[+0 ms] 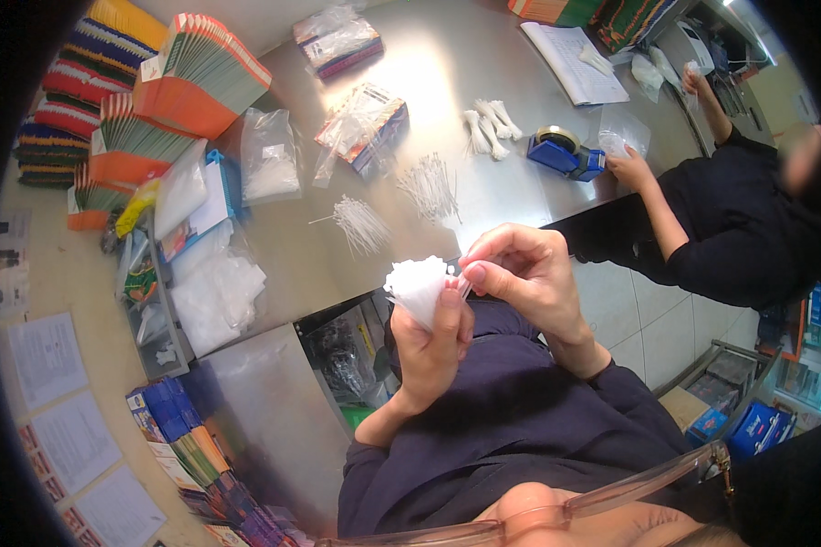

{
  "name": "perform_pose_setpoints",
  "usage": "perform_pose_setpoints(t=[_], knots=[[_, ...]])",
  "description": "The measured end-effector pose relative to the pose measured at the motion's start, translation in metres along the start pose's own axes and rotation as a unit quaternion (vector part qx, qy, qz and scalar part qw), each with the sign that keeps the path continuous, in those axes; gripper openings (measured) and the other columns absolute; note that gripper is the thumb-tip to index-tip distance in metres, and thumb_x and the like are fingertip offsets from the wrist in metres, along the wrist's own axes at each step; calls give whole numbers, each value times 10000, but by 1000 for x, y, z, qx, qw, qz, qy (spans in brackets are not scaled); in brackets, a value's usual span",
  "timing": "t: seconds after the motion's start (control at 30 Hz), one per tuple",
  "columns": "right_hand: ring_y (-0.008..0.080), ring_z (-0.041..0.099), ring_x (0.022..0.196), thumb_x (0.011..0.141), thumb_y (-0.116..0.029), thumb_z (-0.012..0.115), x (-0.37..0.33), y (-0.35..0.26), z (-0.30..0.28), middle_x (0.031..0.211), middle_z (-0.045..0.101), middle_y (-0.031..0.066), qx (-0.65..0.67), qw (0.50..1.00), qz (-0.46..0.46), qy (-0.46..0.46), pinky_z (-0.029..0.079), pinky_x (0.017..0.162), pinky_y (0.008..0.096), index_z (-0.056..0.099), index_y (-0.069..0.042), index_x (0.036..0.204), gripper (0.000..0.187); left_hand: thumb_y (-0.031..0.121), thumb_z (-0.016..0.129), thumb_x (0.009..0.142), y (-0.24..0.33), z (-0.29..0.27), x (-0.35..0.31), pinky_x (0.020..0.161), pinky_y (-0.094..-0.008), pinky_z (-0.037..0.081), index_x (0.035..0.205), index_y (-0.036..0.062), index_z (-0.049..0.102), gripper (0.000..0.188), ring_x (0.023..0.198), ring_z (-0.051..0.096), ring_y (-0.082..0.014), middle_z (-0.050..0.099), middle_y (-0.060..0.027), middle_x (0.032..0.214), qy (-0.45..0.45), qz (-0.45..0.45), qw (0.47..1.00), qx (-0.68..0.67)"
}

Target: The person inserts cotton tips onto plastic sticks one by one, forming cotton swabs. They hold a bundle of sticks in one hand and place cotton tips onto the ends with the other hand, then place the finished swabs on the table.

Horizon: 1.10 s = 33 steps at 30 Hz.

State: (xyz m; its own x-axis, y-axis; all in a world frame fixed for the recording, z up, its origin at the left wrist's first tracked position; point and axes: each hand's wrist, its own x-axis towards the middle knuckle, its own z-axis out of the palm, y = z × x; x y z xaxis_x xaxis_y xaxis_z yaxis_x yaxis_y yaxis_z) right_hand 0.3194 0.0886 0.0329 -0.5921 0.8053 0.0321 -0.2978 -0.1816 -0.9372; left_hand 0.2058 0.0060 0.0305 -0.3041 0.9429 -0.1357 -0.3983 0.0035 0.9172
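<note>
A thick bundle of thin white sticks, which look like cable ties (418,284), stands upright in my left hand (431,345), its fingers wrapped round the lower part. The wide end of the bundle points up and away from me. Beside its right edge, my right hand (531,273) pinches a thin white tie between thumb and forefinger; most of that tie is hidden by the fingers. On the metal table ahead lie two loose piles, one nearer pile of white ties (362,225) and one farther pile of ties (431,187). Several gathered white bundles (493,126) lie beyond them.
A blue tape dispenser (566,153) sits right of the bundles, near an open notebook (575,64). Plastic-wrapped boxes (363,126), clear bags (271,157) and orange booklets (201,77) line the left. At the right, a person in dark clothes (711,214) handles a clear bag (625,135).
</note>
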Motion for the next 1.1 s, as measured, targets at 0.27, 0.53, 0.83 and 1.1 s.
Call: perform_pose_setpoints(t=[0.27,0.53,0.83,1.1], knots=[[84,589,741,824,-53,640,1,-1,-2,852,644,77,67,997,21,-27,490,663,206,600,29,1035,230,179,455,938,-4,1,1,322,-191,255,894,24,484,164,369,355,-49,418,1,499,9,12,1000,3],[93,586,715,822,-85,650,5,15,-2,836,655,85,79,996,14,26,465,606,203,655,26,913,144,165,455,940,-7,0,6,338,-187,265,939,5,484,163,392,354,-45,426,-1,532,-2,20,1000,6],[128,580,651,812,-60,648,36,26,5,779,644,113,126,989,-28,73,472,582,235,652,26,896,120,185,482,936,0,-22,13,367,-177,301,929,25,471,160,439,379,-31,440,13,590,-5,-7,1000,-14],[115,550,626,847,-116,620,99,46,-6,772,632,96,108,981,-55,154,453,596,240,638,42,906,170,187,487,935,7,-70,16,395,-175,305,1014,14,472,190,474,389,-35,436,13,603,67,-46,996,-30]])
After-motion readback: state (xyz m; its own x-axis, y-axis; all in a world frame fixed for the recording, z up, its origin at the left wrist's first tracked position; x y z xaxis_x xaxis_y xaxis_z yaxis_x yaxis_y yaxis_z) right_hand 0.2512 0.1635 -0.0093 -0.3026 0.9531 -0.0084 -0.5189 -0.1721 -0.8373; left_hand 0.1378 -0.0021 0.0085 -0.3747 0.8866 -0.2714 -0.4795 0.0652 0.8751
